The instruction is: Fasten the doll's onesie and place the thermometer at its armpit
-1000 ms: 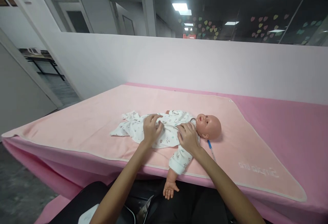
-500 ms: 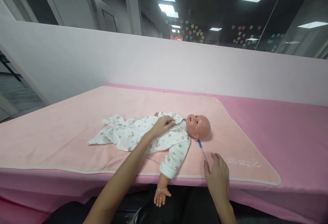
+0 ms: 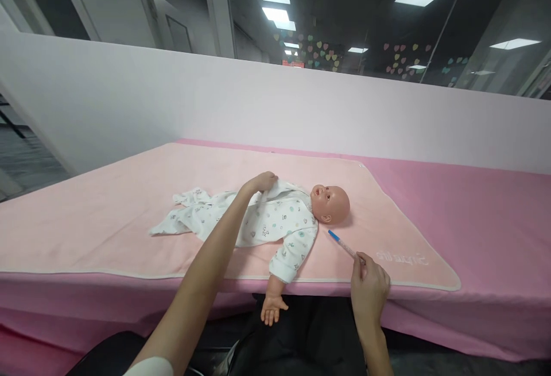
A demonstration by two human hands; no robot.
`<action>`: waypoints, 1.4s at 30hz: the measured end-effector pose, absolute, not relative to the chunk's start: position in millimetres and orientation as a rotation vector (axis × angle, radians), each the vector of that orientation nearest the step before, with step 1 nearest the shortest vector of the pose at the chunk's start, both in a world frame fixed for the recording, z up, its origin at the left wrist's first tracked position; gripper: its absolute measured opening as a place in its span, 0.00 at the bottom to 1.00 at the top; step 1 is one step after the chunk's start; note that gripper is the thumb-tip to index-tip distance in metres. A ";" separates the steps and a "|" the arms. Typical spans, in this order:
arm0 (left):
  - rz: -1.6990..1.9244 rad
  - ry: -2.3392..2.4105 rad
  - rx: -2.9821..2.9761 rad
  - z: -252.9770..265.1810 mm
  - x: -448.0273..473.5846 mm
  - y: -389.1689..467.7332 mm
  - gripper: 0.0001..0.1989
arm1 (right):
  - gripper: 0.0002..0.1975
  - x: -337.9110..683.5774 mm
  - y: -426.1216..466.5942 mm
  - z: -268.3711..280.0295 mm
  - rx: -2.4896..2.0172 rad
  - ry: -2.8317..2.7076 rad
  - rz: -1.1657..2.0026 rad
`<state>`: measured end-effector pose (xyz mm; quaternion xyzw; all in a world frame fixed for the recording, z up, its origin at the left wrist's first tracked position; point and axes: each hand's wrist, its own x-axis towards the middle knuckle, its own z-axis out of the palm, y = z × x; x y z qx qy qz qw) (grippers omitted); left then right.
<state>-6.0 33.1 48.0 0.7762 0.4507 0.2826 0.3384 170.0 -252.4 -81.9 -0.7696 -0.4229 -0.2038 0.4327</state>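
A baby doll (image 3: 330, 204) lies on its back with its head to the right, in a white printed baby outfit (image 3: 275, 221). My left hand (image 3: 263, 182) is closed on the far edge of the outfit's front at the chest and holds the cloth slightly raised. Its fingertips are partly hidden. Below the doll's head, my right hand (image 3: 371, 284) pinches the near end of a thin pale stick with a blue end (image 3: 342, 244); whether this is a thermometer or a pen I cannot tell. The blue end points toward the doll's neck. One doll arm hangs over the table's near edge.
A peach mat (image 3: 107, 221) with a white border lies under the doll, on a pink cloth (image 3: 495, 238) covering the table. A low white partition (image 3: 258, 106) stands behind. The table's near edge runs just in front of my lap.
My left hand has moved away from me across the doll's chest, pulling up the outfit's edge. My right hand has closed on the blue-ended stick, which is now turned and shifted slightly.
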 end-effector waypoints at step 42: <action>-0.080 1.621 2.810 98.3 -18.8 0.8 0.16 | 0.06 147.4 -60.3 32.4 -1.963 -1.714 -0.287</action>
